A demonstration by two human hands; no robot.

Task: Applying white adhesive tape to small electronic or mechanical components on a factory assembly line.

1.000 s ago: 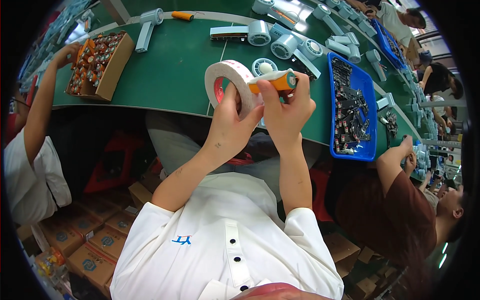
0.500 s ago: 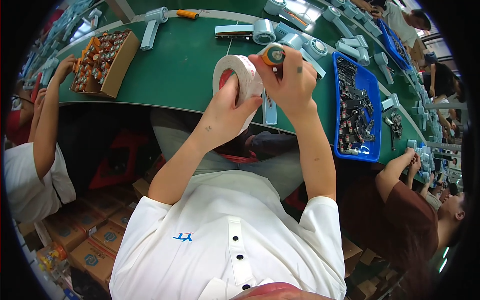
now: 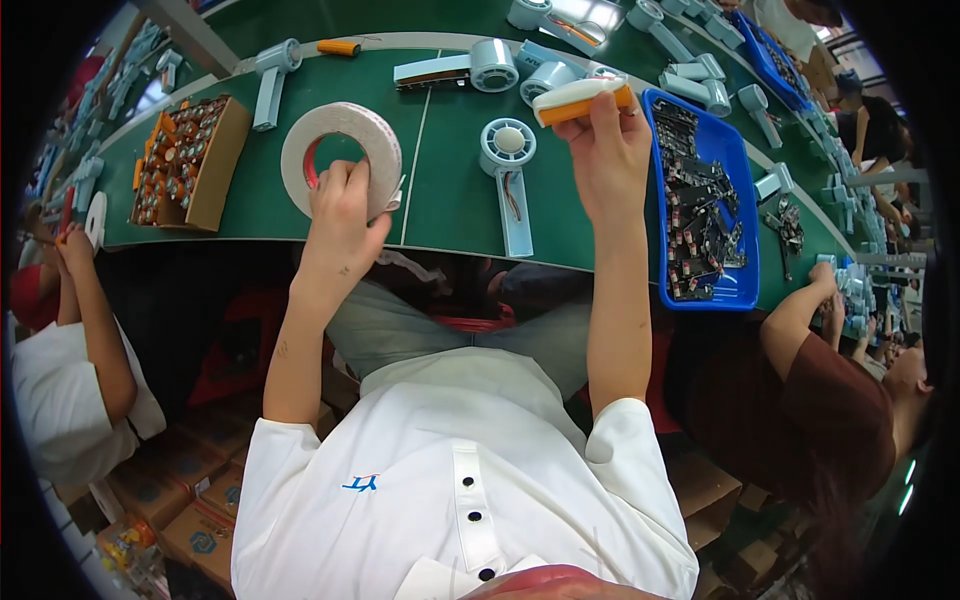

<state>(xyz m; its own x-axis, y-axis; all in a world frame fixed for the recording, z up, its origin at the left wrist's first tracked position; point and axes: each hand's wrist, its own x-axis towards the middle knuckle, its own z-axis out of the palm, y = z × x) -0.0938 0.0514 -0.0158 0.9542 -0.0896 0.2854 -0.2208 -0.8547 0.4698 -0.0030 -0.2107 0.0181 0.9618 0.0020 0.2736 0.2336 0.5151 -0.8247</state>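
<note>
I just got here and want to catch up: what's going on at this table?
A person's left hand holds a roll of white tape, fingers in its hole. Their right hand holds up an orange cylinder with a white strip along it. Between the hands, a pale blue fan lies on the green table, wires showing in its open handle. A blue tray of small dark parts sits to the right.

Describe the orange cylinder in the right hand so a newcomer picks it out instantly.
On the green table, find the nearer blue tray. Left of its far end, the right hand holds up the orange cylinder. Unlike the loose orange cylinder near the table's far edge, it is off the table, with a white layer along its top.
</note>
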